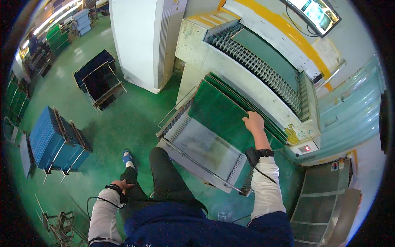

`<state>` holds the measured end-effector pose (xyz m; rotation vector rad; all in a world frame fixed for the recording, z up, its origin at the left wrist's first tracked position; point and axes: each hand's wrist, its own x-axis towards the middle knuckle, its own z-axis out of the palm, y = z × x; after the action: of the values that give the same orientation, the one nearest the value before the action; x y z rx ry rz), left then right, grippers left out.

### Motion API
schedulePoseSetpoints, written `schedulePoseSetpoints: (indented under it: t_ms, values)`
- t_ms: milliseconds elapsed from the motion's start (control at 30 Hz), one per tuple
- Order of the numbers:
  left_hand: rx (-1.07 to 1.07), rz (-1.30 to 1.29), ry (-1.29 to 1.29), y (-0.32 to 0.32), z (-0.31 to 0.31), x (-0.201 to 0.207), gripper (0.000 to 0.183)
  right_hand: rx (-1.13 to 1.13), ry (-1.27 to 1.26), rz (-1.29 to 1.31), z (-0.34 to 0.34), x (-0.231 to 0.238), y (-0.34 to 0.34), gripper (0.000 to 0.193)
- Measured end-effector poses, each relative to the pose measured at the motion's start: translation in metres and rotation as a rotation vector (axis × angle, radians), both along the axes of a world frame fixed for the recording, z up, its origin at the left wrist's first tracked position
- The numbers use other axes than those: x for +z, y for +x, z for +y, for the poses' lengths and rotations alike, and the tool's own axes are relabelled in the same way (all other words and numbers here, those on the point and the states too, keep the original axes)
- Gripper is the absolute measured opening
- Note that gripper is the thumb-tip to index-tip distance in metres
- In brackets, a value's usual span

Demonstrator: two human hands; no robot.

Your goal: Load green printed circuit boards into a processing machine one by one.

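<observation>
At the top edge of the leaning stack of green boards (222, 109), the right hand (254, 122) curls its fingers over the foremost panel, gripping it. That stack stands on a slotted metal cart (205, 150), tilted back against the pale conveyor machine (255, 57), whose rollers carry one board already. The cart's front slots look bare, so the pile seems only partly worked through, with many boards left. The left hand (122, 186) rests on the thigh, loosely closed and holding nothing. Blue racks (55, 140) stand well apart on the green floor (123, 119).
</observation>
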<state>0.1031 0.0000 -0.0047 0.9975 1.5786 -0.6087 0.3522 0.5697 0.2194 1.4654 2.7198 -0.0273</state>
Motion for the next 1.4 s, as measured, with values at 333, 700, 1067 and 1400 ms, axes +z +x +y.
schedulePoseSetpoints:
  t_ms: [333,700,1067,1400]
  values:
    - [0.000,0.019,0.088,-0.005,-0.021,-0.034,0.080,-0.028,0.020,0.000,-0.003,0.003,-0.005,0.040]
    - [-0.042,0.026,0.150,-0.001,-0.015,0.007,0.089,-0.050,0.047,0.025,0.000,-0.004,-0.005,0.044]
    - [-0.047,0.016,0.034,-0.002,-0.002,0.009,0.102,-0.065,0.135,0.042,0.006,-0.013,0.002,0.030]
    - [-0.020,0.004,-0.005,-0.003,-0.007,0.002,0.111,-0.077,0.140,0.034,0.004,-0.011,-0.008,0.038]
